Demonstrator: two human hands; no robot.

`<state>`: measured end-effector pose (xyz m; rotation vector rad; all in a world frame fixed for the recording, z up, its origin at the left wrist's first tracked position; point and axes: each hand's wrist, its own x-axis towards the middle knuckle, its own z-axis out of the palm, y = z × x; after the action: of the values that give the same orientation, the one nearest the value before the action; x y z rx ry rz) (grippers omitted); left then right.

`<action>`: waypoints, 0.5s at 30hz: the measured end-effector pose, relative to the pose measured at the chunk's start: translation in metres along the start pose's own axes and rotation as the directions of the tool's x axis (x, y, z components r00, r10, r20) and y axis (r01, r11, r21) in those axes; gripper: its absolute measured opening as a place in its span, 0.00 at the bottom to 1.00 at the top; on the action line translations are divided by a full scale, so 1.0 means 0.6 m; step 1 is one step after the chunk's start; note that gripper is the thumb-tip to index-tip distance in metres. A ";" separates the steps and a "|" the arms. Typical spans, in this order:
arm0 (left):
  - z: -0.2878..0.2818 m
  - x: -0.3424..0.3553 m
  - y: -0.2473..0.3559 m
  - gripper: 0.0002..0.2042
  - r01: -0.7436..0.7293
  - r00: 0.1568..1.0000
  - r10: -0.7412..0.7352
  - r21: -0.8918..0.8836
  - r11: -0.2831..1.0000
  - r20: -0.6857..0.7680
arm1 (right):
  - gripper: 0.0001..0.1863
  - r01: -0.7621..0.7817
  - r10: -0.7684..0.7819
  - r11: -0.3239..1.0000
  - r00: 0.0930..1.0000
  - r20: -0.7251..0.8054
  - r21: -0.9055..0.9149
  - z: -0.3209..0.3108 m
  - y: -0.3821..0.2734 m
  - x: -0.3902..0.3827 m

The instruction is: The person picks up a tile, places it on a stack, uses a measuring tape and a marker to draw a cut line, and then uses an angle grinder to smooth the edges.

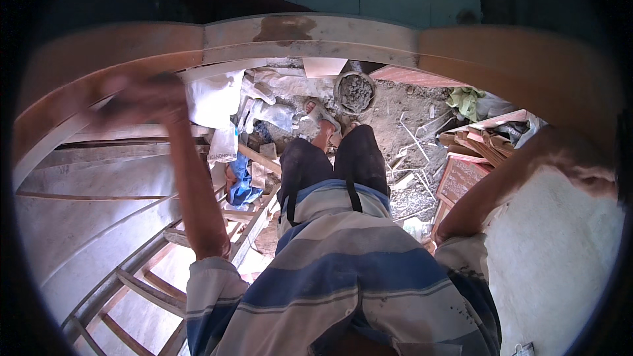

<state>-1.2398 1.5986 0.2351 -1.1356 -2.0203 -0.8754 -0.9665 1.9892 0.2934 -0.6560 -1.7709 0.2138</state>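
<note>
My left hand (142, 100) is raised at the left, over the pale wooden beam (369, 34) that curves across the view. Motion smears its fingers, and a dark patch beside them is too blurred to name. My right hand (583, 168) reaches out to the right rim of the view, close to the beam's brown right end. Its fingertips run into the dark edge, so their grip is hidden. A brown stain (285, 28) marks the beam's middle.
Below me, a bucket of grey rubble (356, 91) stands on dirt ground. A wooden ladder (151, 290) leans at the lower left. Broken boards (484, 145) are piled at the right, near thin bent rods (415, 137). Blue cloth (244, 184) and white sacks (216, 100) lie at the left.
</note>
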 end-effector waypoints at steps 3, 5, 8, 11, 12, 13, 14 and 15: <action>0.088 -0.094 -0.046 0.17 0.233 0.950 -0.214 -0.061 0.971 0.226 | 0.18 -0.004 0.005 0.998 1.000 -0.014 0.057 0.008 -0.017 -0.087; 0.163 -0.155 -0.103 0.15 0.472 0.846 -0.419 -0.097 0.876 0.328 | 0.18 0.045 -0.043 0.993 0.999 -0.021 0.111 -0.026 -0.050 -0.178; 0.221 -0.222 -0.167 0.17 0.674 0.646 -0.639 0.081 0.734 0.417 | 0.18 -0.116 -0.017 0.953 0.902 0.431 0.279 -0.056 -0.098 -0.416; 0.222 -0.260 -0.177 0.18 0.544 0.729 -0.593 0.236 0.805 0.341 | 0.25 -0.450 0.075 0.892 0.245 0.967 0.045 0.023 -0.094 -0.663; 0.226 -0.260 -0.170 0.17 0.533 0.726 -0.601 0.277 0.799 0.334 | 0.26 -0.449 0.013 0.892 0.146 0.989 0.054 0.060 -0.065 -0.741; 0.239 -0.248 -0.157 0.17 0.558 0.734 -0.599 0.219 0.800 0.320 | 0.26 -0.291 0.011 0.955 0.215 0.977 0.054 0.087 -0.012 -0.828; 0.250 -0.241 -0.146 0.17 0.579 0.740 -0.599 0.166 0.799 0.306 | 0.26 -0.131 -0.005 0.990 0.279 0.960 0.043 0.114 0.037 -0.890; 0.244 -0.247 -0.153 0.16 0.586 0.743 -0.603 0.152 0.796 0.290 | 0.26 -0.066 0.024 0.998 0.205 0.978 -0.010 0.163 0.047 -0.911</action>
<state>-1.2914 1.6119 0.0138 -0.6140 -2.7465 -0.9706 -0.9581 1.7398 -0.2037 -0.5503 -3.0149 0.8853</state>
